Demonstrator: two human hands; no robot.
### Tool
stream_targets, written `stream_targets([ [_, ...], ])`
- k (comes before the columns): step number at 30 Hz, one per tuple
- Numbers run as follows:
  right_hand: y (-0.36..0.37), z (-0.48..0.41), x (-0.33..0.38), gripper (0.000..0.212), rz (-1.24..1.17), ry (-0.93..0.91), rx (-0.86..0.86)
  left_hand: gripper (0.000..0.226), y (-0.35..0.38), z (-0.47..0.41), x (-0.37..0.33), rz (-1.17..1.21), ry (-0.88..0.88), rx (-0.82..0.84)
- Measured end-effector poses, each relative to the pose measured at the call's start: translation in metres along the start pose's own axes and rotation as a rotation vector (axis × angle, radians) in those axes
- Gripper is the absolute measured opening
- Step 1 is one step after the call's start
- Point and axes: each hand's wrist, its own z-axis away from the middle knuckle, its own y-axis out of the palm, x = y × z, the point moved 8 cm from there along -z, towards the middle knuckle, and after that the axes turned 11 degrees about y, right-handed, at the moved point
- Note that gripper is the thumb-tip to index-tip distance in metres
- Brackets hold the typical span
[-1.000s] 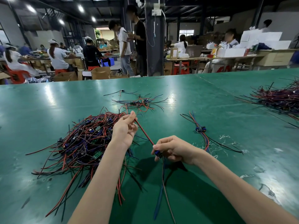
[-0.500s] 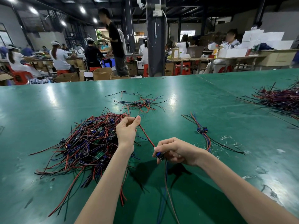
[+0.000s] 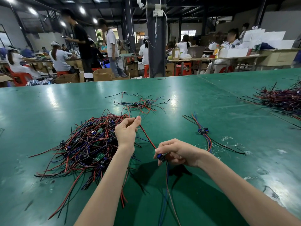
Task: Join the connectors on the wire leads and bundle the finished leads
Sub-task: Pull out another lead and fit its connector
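A red lead point(image 3: 147, 136) runs taut from a blue connector point(image 3: 160, 158) beside the lead pile point(image 3: 88, 144).

Your left hand point(image 3: 126, 132) pinches the far end of the red wire point(image 3: 147, 136) while your right hand point(image 3: 177, 152) grips the blue connector point(image 3: 160, 157) at its near end, above the green bench point(image 3: 48, 111), beside the tangled pile of leads point(image 3: 88, 144).

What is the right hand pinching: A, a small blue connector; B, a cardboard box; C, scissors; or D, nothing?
A: the right hand pinches a small blue connector between thumb and fingers, while the left hand holds the red wire running up from it.
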Motion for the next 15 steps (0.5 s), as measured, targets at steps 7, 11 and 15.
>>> stream_targets([
  [7,0.0008,0.001,0.0012,0.018,-0.006,-0.002,0.004,0.015,-0.0024,0.0004,-0.0005,0.034,-0.037,-0.03],
  [11,0.0004,0.002,0.0031,0.022,-0.008,-0.018,0.015,0.015,-0.0017,0.0017,0.002,0.127,-0.119,-0.065],
  [15,-0.0022,0.0015,0.0041,0.021,-0.023,-0.048,-0.01,0.015,0.0009,0.0034,0.0029,0.18,-0.165,-0.062],
])
